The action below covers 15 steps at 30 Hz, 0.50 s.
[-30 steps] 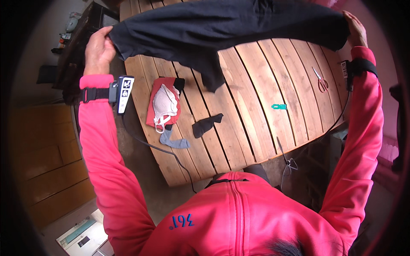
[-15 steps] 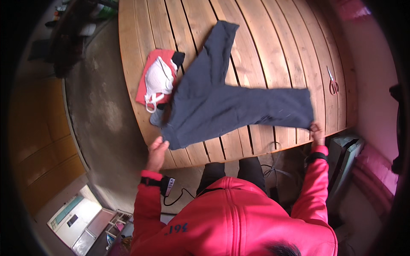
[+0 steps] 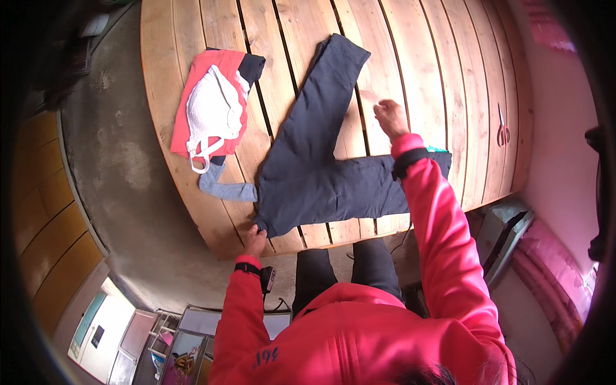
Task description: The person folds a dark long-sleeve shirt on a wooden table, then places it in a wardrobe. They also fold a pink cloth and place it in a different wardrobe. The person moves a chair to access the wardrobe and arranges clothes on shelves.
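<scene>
Dark trousers (image 3: 308, 154) lie spread on the wooden slatted table (image 3: 423, 77), one leg stretching away and the other to the right. My left hand (image 3: 255, 241) pinches the corner of their waist end at the near table edge. Above the table, in the gap between the two legs, is my right hand (image 3: 390, 119); its fingers look bent but are partly blurred, so whether they hold anything is unclear. My right forearm crosses over the right-hand leg and hides part of it. A small green patch (image 3: 437, 149) shows beside that leg's hem.
Left of the trousers, a white bra (image 3: 213, 109) rests on folded red cloth (image 3: 184, 131), with black cloth (image 3: 251, 67) and a grey cloth strip (image 3: 228, 190) beside it. Scissors (image 3: 502, 128) with red handles lie at the right side. A pale box-like object (image 3: 510, 234) stands beyond the table's right corner.
My right hand has left the right leg's hem and moved up and left over the table. My left hand keeps the waist corner. The trouser legs have shifted slightly, and the view has moved.
</scene>
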Tool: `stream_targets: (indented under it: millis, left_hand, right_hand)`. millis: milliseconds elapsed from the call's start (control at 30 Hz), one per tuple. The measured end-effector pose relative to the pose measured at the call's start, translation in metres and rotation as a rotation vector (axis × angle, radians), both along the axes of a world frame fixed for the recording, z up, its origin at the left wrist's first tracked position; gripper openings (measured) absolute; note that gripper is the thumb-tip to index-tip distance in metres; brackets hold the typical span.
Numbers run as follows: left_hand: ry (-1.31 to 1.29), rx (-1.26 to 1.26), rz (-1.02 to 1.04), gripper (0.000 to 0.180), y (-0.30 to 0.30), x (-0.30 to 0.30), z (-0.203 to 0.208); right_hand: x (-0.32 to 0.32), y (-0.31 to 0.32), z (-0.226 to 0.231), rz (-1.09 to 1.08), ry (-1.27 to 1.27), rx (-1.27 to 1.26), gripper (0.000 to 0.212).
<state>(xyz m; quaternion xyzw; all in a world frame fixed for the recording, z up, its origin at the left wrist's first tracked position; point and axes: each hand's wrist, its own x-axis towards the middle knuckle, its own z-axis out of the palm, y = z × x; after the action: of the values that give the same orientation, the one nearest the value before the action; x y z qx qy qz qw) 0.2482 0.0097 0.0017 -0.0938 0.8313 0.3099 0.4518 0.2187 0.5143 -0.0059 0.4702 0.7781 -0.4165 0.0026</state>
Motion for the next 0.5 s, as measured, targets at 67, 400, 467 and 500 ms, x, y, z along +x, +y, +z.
stream_targets:
  millis: [67,400,467,500]
  left_hand:
    - [0.085,0.038,-0.073,0.021,-0.007,0.007,-0.011]
    - [0.16,-0.164,-0.197,0.02,-0.005,0.02,-0.036]
    - [0.116,-0.212,-0.167,0.021,-0.006,0.021,-0.037]
    - [0.081,-0.232,-0.156,0.021,-0.008,0.023,-0.039]
  right_hand:
    - [-0.037,-0.002,-0.001,0.028,0.033,0.126,0.035]
    - [-0.151,0.036,-0.003,0.282,-0.295,0.46,0.058]
    - [-0.158,0.036,-0.004,0.346,-0.395,0.44,0.049]
    - [-0.159,0.036,-0.001,0.355,-0.344,0.418,0.046]
